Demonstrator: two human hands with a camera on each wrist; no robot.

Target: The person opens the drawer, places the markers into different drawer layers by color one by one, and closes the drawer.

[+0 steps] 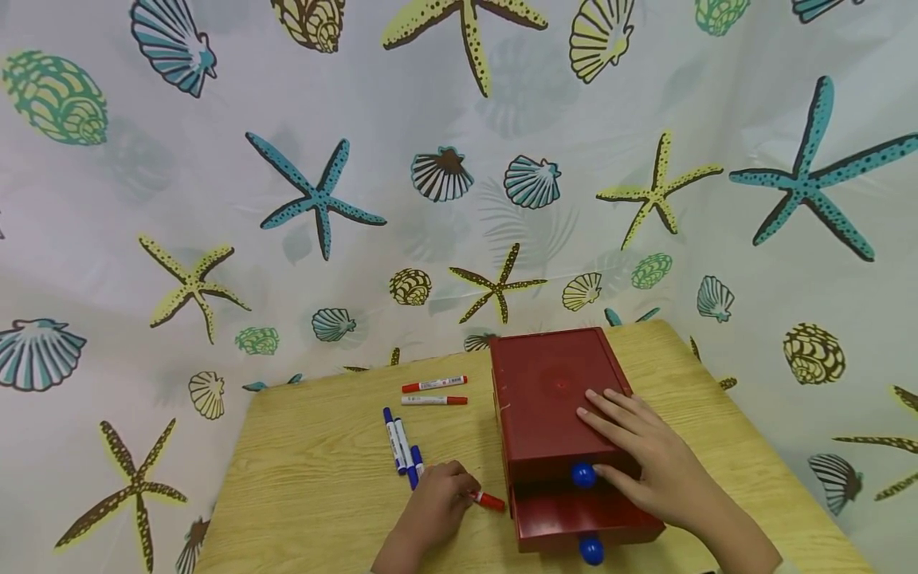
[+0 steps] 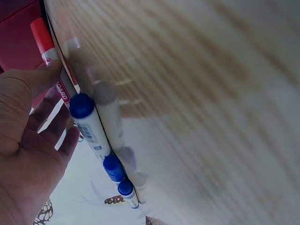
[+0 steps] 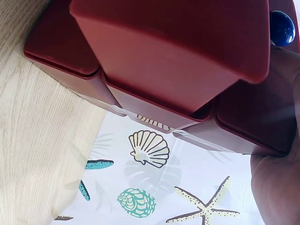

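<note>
My left hand (image 1: 439,498) pinches a red-capped marker (image 1: 489,501) low over the wooden table, left of a red drawer box (image 1: 548,379). In the left wrist view, thumb and fingers lie around the white barrel of this marker (image 2: 43,37). Several blue-capped markers (image 2: 81,106) lie close by. My right hand (image 1: 649,446) rests on the box's top with fingers extended, its thumb beside the upper blue knob (image 1: 584,476). Below that, a drawer (image 1: 552,518) with another blue knob (image 1: 591,550) is pulled out; the right wrist view shows its side (image 3: 164,56) sticking out.
Two more red-capped markers, one upper (image 1: 434,384) and one lower (image 1: 434,400), lie at the back of the table (image 1: 308,470), left of the box. A curtain (image 1: 402,231) printed with shells and starfish hangs behind and at both sides.
</note>
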